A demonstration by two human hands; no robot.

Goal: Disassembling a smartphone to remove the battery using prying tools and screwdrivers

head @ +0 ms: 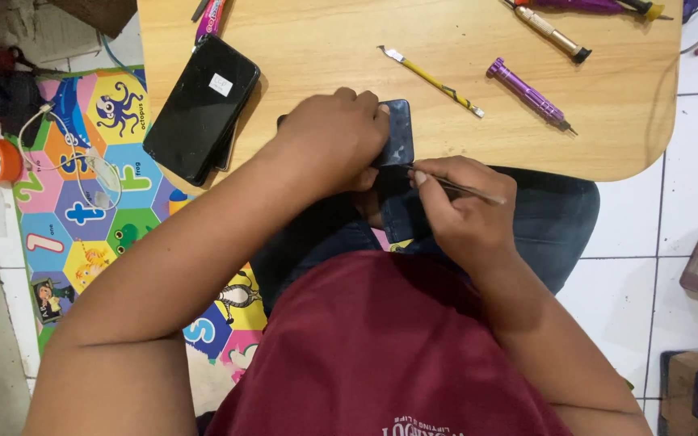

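My left hand lies over a dark blue phone at the near edge of the low wooden table, gripping it and hiding most of it. My right hand pinches a thin metal tool, perhaps tweezers. Its tip meets the phone's near edge right beside my left fingers.
Two stacked black phones lie at the table's left. A yellow pry tool, a purple screwdriver and more drivers rest at the right and far side. A colourful play mat covers the floor left; white tiles are on the right.
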